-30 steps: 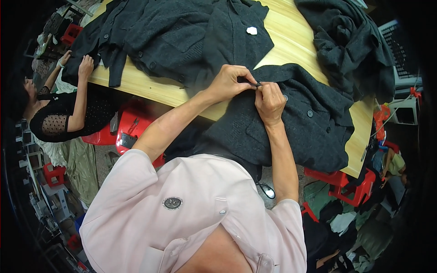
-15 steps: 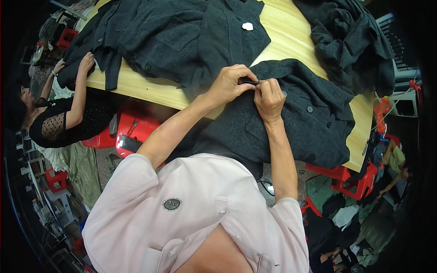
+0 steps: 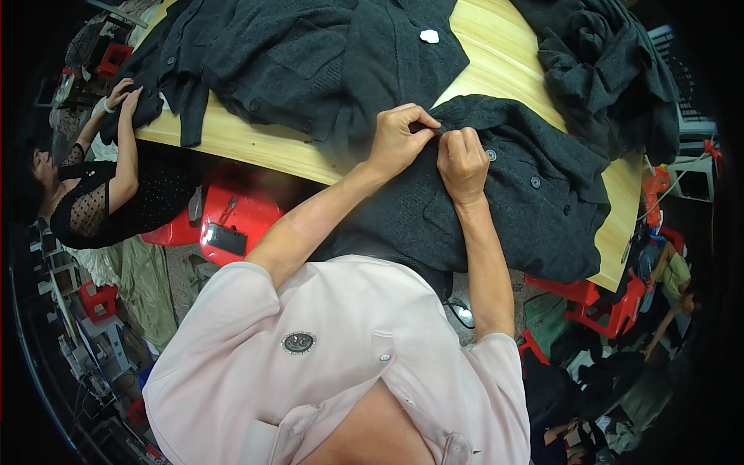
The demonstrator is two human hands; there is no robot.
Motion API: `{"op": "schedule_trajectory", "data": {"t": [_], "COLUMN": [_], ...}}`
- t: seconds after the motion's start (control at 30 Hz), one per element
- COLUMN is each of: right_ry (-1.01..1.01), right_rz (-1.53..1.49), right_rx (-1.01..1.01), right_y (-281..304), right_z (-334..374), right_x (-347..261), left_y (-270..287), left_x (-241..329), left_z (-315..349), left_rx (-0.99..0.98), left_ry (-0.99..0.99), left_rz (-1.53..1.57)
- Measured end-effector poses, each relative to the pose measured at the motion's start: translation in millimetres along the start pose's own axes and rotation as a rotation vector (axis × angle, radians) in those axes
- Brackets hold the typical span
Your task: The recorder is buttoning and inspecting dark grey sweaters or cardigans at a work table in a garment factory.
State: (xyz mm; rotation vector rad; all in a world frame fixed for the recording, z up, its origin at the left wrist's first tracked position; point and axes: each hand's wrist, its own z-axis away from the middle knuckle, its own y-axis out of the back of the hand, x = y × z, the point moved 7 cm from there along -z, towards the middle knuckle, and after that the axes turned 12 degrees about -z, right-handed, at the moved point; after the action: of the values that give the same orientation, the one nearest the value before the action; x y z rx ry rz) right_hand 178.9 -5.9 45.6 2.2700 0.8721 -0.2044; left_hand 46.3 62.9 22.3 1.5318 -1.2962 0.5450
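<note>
A dark grey buttoned cardigan [image 3: 511, 209] lies over the table's near edge and hangs toward my lap. Its upper edge is pinched by my left hand [image 3: 399, 143], thumb against forefinger. Close beside it, my right hand [image 3: 463, 163] is closed with curled fingers on the same edge, near a round button [image 3: 491, 155]. Whether a small tool is between the fingers I cannot make out. More buttons run along the cardigan's front to the right.
Another dark cardigan [image 3: 287, 70] covers the far left of the wooden table [image 3: 504, 46], with a white scrap [image 3: 428, 36] on it. A dark garment pile [image 3: 612, 70] lies far right. A person [image 3: 116, 170] handles cloth at left. Red stools [image 3: 240, 209] stand below; one bears a phone [image 3: 226, 239].
My hands have come slightly apart at the cardigan's edge. A dark strip seen between my fingers earlier no longer shows. The person at left has drawn their hands together.
</note>
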Motion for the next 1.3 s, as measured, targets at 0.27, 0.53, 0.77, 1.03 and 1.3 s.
{"op": "schedule_trajectory", "data": {"t": [0.27,0.53,0.77,1.03,1.3], "right_ry": [-0.205,-0.380,-0.151,-0.238,-0.423], "right_rz": [-0.022,0.174,0.339,0.535,0.467], "right_rx": [0.083,-0.192,0.003,0.017,0.002], "right_y": [40.4,40.9,65.3,173.1,157.3], "right_z": [1.9,-18.1,-45.0,10.3,44.4], "right_x": [0.5,29.4,74.4,81.4,44.3], "left_y": [30.4,16.5,39.2,34.6,-12.7], "left_x": [37.1,36.0,50.4,39.2,93.8], "left_z": [-5.5,-2.1,-3.4,-3.8,-6.5], "left_rx": [-0.033,-0.136,0.016,-0.242,-0.276], "left_ry": [-0.477,-0.400,-0.551,-0.589,-0.576], "left_rz": [-0.580,-0.540,-0.470,-0.804,-0.649]}}
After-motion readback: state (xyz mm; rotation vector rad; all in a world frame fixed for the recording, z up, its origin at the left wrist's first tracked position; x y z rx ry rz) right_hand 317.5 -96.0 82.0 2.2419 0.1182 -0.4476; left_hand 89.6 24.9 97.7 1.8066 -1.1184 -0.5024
